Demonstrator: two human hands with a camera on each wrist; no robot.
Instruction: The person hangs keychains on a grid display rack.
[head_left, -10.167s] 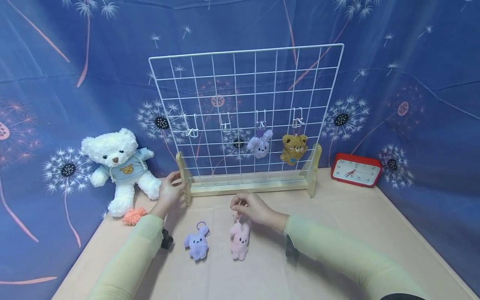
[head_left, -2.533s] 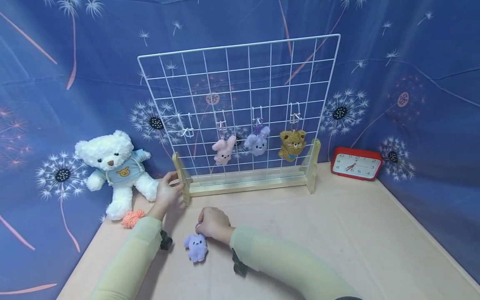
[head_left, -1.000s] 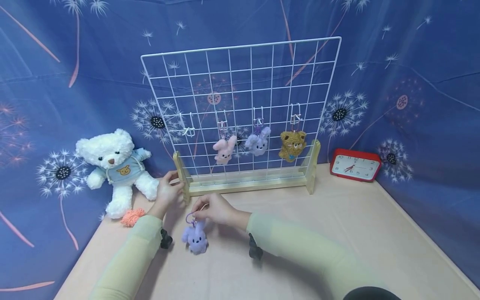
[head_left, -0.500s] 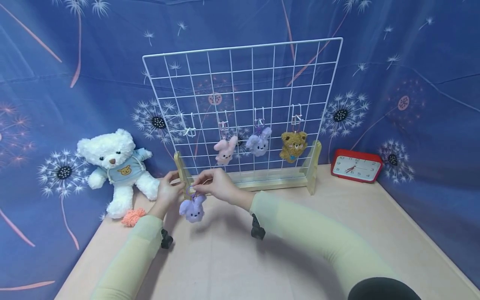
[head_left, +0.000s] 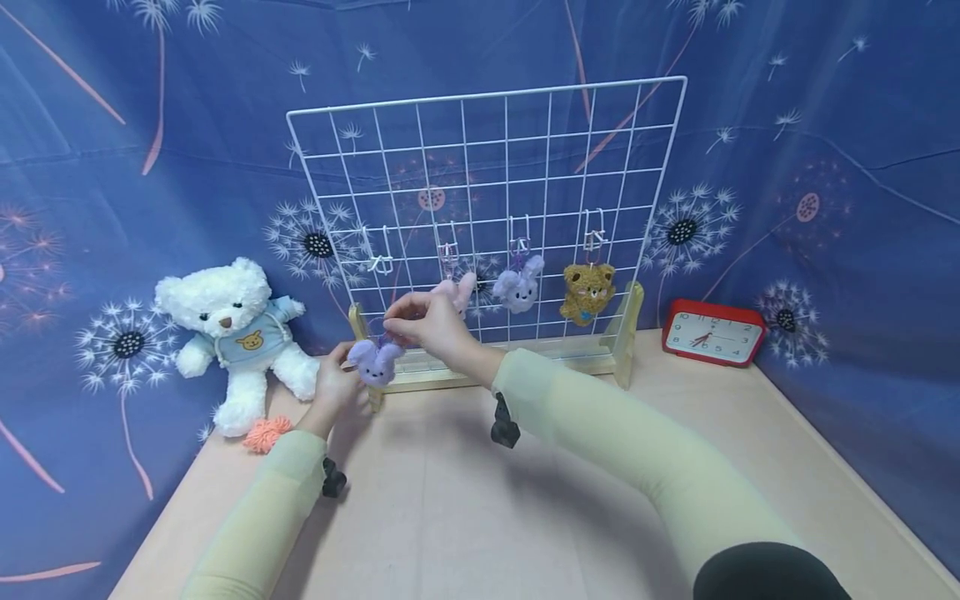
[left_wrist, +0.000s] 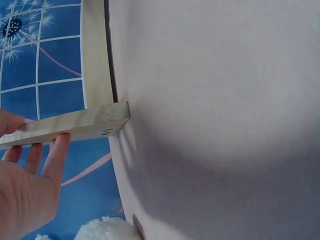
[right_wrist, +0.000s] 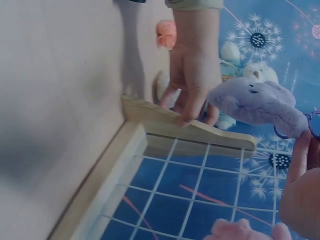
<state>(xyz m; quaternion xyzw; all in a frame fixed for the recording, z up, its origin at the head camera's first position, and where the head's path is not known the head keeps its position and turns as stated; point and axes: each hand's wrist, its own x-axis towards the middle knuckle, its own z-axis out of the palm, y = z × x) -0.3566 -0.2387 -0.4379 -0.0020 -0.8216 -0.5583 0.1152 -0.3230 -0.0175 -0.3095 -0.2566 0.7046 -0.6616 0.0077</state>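
Note:
My right hand [head_left: 442, 333] pinches the ring of a light purple plush bunny keychain [head_left: 375, 363], which dangles in front of the rack's lower left corner. In the right wrist view, the bunny's purple ring [right_wrist: 314, 122] is at the fingertips. My left hand [head_left: 337, 387] grips the rack's left wooden end support [left_wrist: 65, 125], thumb on one face and fingers on the other. Above the held bunny, a white hook [head_left: 380, 263] on the wire grid carries nothing. Further right hang a pink bunny [head_left: 464, 292], partly behind my right hand, another purple bunny [head_left: 517, 287] and a brown bear [head_left: 588, 293].
The white wire grid [head_left: 506, 133] stands in a wooden base on the pale tabletop [head_left: 465, 500]. A white teddy bear [head_left: 221, 308] sits at left beside an orange yarn bundle [head_left: 267, 435]. A red clock [head_left: 714, 333] stands at right.
The pink bunny went from the table onto a hook. Then my right hand picked up the purple bunny by its ring and raised it toward the grid. My left hand stays on the support.

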